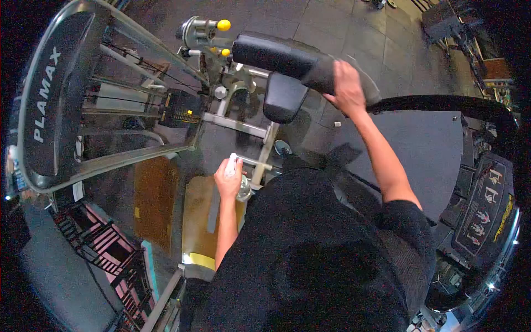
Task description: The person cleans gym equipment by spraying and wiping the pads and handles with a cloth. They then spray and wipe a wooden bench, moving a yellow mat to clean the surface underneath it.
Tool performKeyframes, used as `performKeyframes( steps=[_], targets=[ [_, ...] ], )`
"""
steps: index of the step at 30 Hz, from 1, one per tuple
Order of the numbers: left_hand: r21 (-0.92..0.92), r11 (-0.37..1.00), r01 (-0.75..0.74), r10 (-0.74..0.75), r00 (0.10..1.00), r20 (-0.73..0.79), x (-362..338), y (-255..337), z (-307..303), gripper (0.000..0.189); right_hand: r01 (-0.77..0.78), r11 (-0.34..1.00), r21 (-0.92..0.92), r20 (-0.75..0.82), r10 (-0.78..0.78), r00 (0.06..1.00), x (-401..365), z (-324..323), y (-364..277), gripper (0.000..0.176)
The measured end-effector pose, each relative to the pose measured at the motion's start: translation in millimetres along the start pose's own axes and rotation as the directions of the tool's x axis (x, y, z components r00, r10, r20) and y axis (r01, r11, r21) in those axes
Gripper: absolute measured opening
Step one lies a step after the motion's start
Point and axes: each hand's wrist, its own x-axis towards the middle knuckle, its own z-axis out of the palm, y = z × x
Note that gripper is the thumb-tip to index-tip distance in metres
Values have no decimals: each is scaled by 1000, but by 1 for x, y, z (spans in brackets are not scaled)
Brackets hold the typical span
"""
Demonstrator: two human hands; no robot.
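Observation:
My left hand [228, 180] is closed around a spray bottle [243, 191] with a white trigger head and a clear body. The bottle is held low, in front of my torso. My right hand [348, 88] presses a grey cloth [322, 77] against the right end of a long black padded roll [276, 51] on a gym machine. The cloth drapes over that end of the roll, and part of it lies hidden under my palm. Just below the roll is a smaller black seat pad [285, 98] on a metal frame.
A machine tower marked PLAMAX [47, 94] stands at the left, with a weight stack [180, 108] inside. Yellow knobs [223, 25] sit near the roll's left end. At the right is another machine with a picture instruction panel [484, 202]. Dark tiles [326, 25] cover the floor.

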Motion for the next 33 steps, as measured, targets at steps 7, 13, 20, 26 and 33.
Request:
performKeyframes(
  steps=[7,13,20,26,33],
  targets=[
    [67,993,-96,95,995,14,21,17,8,17,-32,991,-130,10,33,999,-36,7,10,135],
    [-123,992,-29,19,997,-74,10,5,-3,18,201,918,-342,42,-199,979,90,58,-94,120],
    [-23,995,97,-100,961,-257,-31,-9,-37,16,320,858,-402,46,-330,943,231,73,-193,51],
    [-5,994,110,-108,964,-241,-40,-8,-51,16,300,917,-264,-61,-326,943,240,89,-191,55],
    [-32,999,8,-14,979,-201,-25,-8,-40,17,45,996,-72,23,-44,999,62,17,-74,124]
  ],
)
